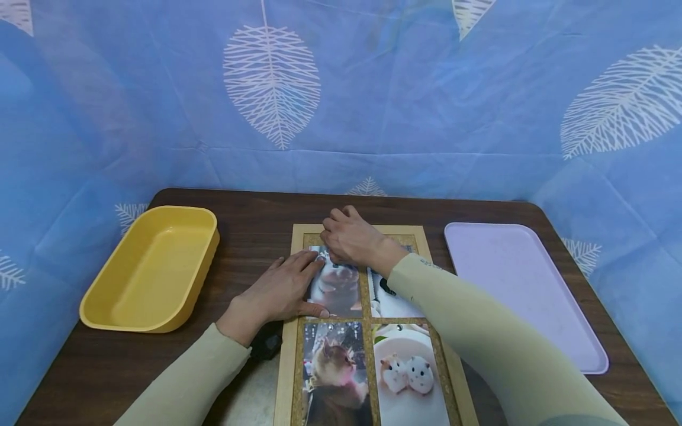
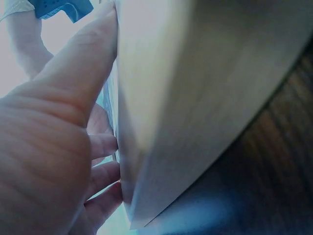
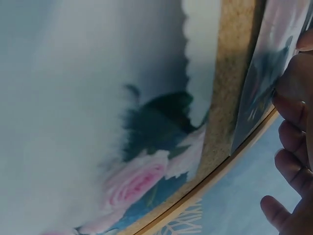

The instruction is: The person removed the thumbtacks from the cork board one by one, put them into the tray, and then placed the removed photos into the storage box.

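A cork board [image 1: 367, 284] in a pale wooden frame lies on the table with photos on it. My left hand [image 1: 282, 287] rests across the frame's left side, its fingers spread over the left edge of the upper-left photo [image 1: 338, 293]. In the left wrist view the thumb lies along the wooden frame [image 2: 161, 122]. My right hand [image 1: 354, 236] is at the top of that same photo with its fingers curled. In the right wrist view, its fingertips touch near the photo's edge [image 3: 254, 93]. Whatever lies beneath them is hidden. My right forearm partly covers the upper-right photo [image 1: 391, 299].
The lower photos show a cat [image 1: 335, 373] and two white hamster-like figures [image 1: 407, 373]. A yellow tub [image 1: 149, 266] stands at the left. At the right lies a lilac tray [image 1: 522, 290]. Blue leaf-print cloth [image 1: 399, 106] hangs behind the brown table [image 1: 250, 228].
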A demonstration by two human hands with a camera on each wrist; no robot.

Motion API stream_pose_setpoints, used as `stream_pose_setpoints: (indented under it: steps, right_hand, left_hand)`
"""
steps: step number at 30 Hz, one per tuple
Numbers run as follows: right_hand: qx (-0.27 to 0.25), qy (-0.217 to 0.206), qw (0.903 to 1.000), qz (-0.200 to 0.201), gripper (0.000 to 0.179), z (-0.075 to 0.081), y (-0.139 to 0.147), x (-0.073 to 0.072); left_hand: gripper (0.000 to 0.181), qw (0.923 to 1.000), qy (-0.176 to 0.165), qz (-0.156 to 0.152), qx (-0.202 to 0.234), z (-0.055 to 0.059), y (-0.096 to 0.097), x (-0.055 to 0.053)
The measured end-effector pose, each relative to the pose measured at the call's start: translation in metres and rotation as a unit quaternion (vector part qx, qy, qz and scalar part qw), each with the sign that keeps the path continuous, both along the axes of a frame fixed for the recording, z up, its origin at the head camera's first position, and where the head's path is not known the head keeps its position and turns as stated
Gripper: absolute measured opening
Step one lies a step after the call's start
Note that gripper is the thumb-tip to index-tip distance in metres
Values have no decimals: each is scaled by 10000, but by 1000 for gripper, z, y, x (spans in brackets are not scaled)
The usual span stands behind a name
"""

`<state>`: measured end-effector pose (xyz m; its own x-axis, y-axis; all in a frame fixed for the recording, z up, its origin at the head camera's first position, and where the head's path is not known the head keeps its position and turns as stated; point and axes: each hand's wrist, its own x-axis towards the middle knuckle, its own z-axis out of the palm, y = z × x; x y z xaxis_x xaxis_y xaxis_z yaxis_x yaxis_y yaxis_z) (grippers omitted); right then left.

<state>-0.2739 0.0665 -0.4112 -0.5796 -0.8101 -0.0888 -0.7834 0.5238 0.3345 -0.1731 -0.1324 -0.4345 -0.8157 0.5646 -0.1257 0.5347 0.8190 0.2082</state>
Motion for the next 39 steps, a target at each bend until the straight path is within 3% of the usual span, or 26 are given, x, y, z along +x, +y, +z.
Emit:
stream_pose_setpoints:
  steps: [18,28,39]
  right_hand:
    - [-63,269,9996,110,27,-9,2,0]
    - [-152,268,9995,77,25,-9,3,-1]
    - [-355,214,9991,93,22,-6,4,2]
  left_hand:
    - [106,10000,-10,-11,-42,0,0,-1]
    - [106,9995,-189,13,245,-3,-3,-2]
    - [114,9997,-214,-52,-125,-9,-5,0]
